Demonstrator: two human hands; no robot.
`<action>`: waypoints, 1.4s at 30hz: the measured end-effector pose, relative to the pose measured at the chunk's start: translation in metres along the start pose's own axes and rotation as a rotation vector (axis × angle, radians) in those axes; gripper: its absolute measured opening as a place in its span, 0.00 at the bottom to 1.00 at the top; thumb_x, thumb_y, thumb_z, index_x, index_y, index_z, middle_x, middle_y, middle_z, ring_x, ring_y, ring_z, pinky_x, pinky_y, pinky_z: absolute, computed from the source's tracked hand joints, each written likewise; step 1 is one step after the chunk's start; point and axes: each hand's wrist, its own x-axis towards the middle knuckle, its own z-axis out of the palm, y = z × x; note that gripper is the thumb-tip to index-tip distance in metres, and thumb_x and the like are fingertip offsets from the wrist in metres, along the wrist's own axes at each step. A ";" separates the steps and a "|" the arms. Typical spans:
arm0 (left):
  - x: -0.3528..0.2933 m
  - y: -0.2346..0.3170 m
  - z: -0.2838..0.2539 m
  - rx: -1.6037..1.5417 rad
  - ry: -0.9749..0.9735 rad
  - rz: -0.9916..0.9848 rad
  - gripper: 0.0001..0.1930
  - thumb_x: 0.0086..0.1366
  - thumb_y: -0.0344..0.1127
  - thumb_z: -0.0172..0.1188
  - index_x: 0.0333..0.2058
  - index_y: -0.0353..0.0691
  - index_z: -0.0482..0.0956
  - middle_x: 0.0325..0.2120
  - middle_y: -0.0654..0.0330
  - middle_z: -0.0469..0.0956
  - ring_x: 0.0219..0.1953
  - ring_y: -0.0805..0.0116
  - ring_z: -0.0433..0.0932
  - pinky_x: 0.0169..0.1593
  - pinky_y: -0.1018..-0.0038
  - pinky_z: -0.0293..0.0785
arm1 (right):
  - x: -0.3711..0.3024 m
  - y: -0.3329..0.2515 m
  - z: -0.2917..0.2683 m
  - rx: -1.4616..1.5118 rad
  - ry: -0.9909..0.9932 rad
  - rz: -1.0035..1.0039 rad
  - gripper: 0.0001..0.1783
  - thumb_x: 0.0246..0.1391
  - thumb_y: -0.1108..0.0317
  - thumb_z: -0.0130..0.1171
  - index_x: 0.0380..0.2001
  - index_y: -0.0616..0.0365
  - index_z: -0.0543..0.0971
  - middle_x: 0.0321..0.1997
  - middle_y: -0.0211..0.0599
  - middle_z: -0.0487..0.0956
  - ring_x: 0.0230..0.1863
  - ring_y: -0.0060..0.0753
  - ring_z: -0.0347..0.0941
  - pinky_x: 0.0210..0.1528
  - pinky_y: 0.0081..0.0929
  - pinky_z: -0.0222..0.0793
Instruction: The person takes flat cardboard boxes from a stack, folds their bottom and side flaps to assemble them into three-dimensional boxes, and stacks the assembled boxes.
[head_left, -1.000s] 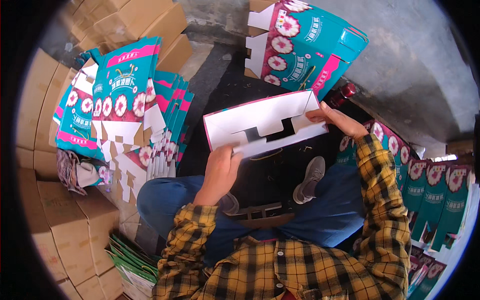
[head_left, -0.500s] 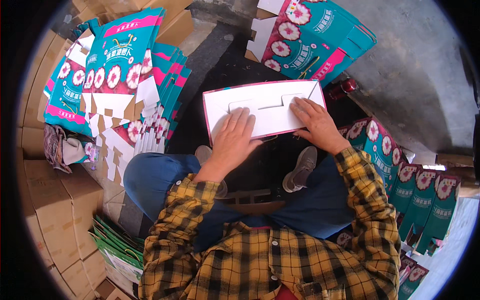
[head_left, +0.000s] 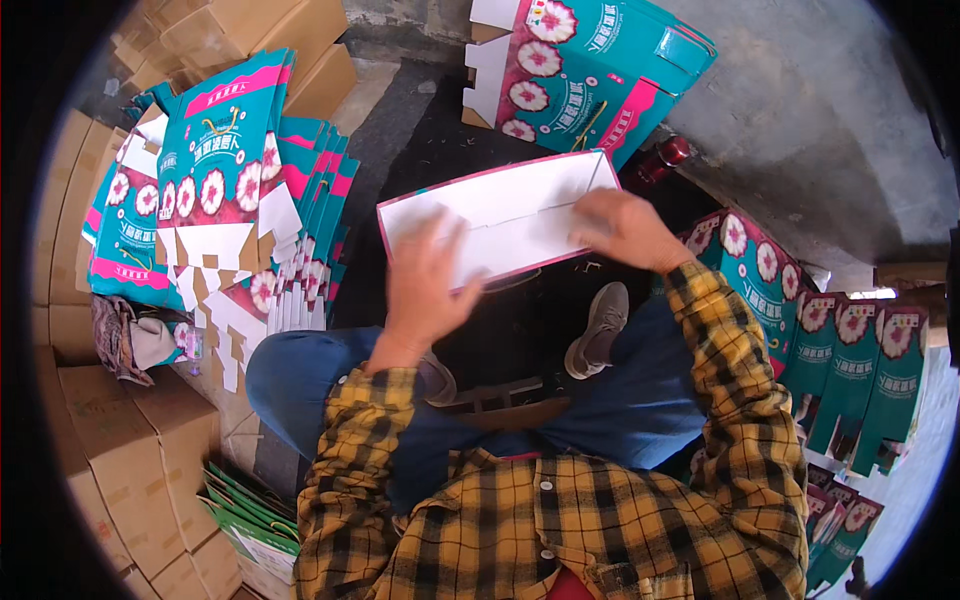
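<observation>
A carton (head_left: 505,240) with white inside walls and a thin pink-red rim sits in front of my feet, its open side facing up. Creases and a slit line run across its white bottom. Over its left end reaches my left hand (head_left: 425,285), thumb apart from the fingers, whose tips are blurred by motion. At the right end my right hand (head_left: 632,228) reaches over the rim, its fingers loosely bent, apart and somewhat smeared. Neither hand visibly grips anything.
Flattened teal and pink cartons (head_left: 215,150) are stacked at the left, with more (head_left: 590,75) ahead. Finished-looking teal boxes (head_left: 765,275) stand at the right. Brown cardboard boxes (head_left: 120,440) line the left side. A dark red shiny cylinder (head_left: 665,157) lies beyond the carton.
The white flaps under my palms have gone down into the carton, baring its inner walls. Both hands have lifted off the flaps, and the left has shifted left.
</observation>
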 end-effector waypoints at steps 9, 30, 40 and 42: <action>-0.020 -0.088 0.036 -1.020 0.126 -1.210 0.41 0.67 0.65 0.37 0.55 0.26 0.68 0.52 0.46 0.72 0.57 0.58 0.69 0.60 0.69 0.61 | -0.004 0.057 0.015 0.975 0.190 0.965 0.36 0.62 0.37 0.39 0.47 0.62 0.76 0.47 0.41 0.78 0.48 0.34 0.73 0.52 0.34 0.66; -0.032 -0.077 0.021 -1.405 0.282 -0.960 0.34 0.67 0.57 0.47 0.60 0.33 0.62 0.55 0.53 0.68 0.58 0.61 0.67 0.60 0.68 0.59 | -0.024 0.067 0.001 1.250 0.151 0.683 0.29 0.62 0.46 0.45 0.55 0.56 0.71 0.55 0.40 0.74 0.56 0.36 0.70 0.60 0.38 0.60; -0.068 -0.067 0.066 -1.612 0.014 -1.275 0.33 0.65 0.61 0.49 0.58 0.39 0.65 0.49 0.52 0.73 0.51 0.63 0.74 0.54 0.68 0.71 | -0.059 0.134 0.061 1.671 -0.156 0.617 0.27 0.61 0.61 0.51 0.61 0.59 0.64 0.57 0.41 0.73 0.52 0.35 0.74 0.54 0.37 0.71; -0.066 -0.073 0.071 -1.659 -0.089 -1.397 0.32 0.65 0.59 0.51 0.56 0.38 0.68 0.47 0.52 0.75 0.50 0.63 0.75 0.53 0.69 0.71 | -0.057 0.125 0.067 1.531 -0.098 0.718 0.26 0.61 0.60 0.52 0.60 0.59 0.66 0.55 0.40 0.74 0.51 0.34 0.74 0.53 0.35 0.71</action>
